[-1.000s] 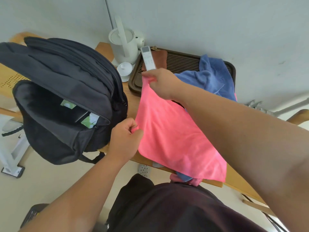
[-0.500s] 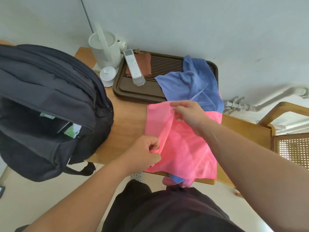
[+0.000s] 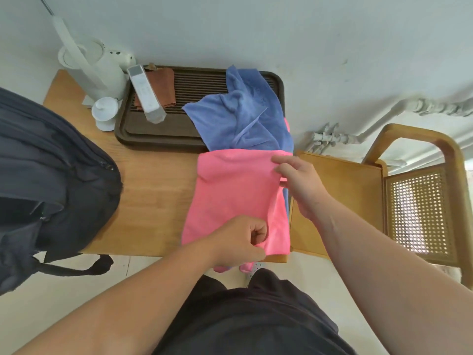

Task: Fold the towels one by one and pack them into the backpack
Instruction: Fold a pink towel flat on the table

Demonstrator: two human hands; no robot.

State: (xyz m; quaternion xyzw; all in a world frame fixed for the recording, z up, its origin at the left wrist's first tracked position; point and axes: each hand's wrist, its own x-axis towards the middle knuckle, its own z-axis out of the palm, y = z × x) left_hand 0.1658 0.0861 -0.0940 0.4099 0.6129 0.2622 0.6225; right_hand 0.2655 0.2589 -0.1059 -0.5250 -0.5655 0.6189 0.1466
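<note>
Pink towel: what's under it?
The blue towel runs beneath the pink towel, showing past its far and right edges. More pink cloth hangs below the table edge. How far either extends underneath is covered.

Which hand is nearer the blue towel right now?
Right. The right hand pinches the pink towel at its far corner, beside the blue towel; the left hand grips its near edge, farther away.

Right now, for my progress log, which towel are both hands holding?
The pink towel, pinched by the left hand and right hand; the blue towel lies crumpled partly on the tray.
</note>
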